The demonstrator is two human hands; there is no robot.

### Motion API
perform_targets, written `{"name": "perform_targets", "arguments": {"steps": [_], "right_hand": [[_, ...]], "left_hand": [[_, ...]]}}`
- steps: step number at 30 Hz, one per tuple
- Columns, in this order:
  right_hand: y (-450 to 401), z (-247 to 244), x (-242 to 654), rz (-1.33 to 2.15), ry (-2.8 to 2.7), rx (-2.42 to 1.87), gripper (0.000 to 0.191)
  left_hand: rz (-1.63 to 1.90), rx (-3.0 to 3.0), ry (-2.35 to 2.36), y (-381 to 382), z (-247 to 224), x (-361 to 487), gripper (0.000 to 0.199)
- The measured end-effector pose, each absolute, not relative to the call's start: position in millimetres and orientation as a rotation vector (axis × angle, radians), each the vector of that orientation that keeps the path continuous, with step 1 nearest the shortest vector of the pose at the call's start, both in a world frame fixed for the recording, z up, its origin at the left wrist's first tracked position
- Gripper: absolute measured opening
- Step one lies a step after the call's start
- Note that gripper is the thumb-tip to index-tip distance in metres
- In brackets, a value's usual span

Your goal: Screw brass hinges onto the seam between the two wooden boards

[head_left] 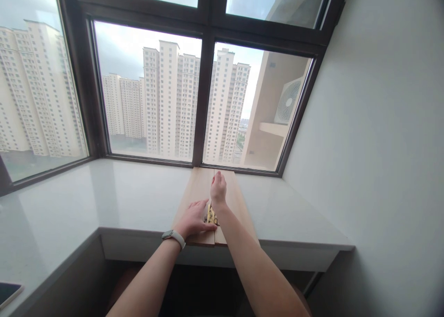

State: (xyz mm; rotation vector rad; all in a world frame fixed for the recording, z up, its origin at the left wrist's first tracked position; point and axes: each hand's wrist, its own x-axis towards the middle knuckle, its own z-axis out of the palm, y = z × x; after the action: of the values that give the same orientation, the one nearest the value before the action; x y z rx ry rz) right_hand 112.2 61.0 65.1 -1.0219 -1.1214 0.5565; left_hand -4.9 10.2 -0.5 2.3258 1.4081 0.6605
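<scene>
- Resting low over the boards, your left hand point(194, 222) lies tilted with the fingers pointing away from you and the thumb stretched across to the right.
- Your left grip is spread, thumb apart from the fingers; the brass-coloured hardware point(212, 215) sits in the gap, the thumb by its near end.
- Your right hand point(218, 188) is raised beyond the hardware, nearer the tabletop's window-side edge, with the thumb side up and the fingers curling inward. Your right forearm slants in from the lower right.
- You cannot tell whether the right grip is clamped on anything; its inner side is hidden, with a bit of red at its left.
- The hardware lies at the seam of two pale wooden boards point(237, 206), closer to the front edge of the tabletop point(145, 196); the boards poke slightly past that edge.
</scene>
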Motion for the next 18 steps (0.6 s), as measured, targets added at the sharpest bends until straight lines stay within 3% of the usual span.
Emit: {"name": "perform_targets", "arguments": {"steps": [8,12,18], "right_hand": [[59,83,123,0.905,-1.201,-0.961,0.038],[52,93,135,0.510,-1.509,-1.105,0.042],[40,124,150,-0.159,-1.934,-1.476,0.025]], "left_hand": [[0.671,2.300,1.399,5,5,-5,0.115],[0.672,2.278,1.400,5,5,-5,0.114],[0.692,2.296,1.390,7,2,-5,0.117]]}}
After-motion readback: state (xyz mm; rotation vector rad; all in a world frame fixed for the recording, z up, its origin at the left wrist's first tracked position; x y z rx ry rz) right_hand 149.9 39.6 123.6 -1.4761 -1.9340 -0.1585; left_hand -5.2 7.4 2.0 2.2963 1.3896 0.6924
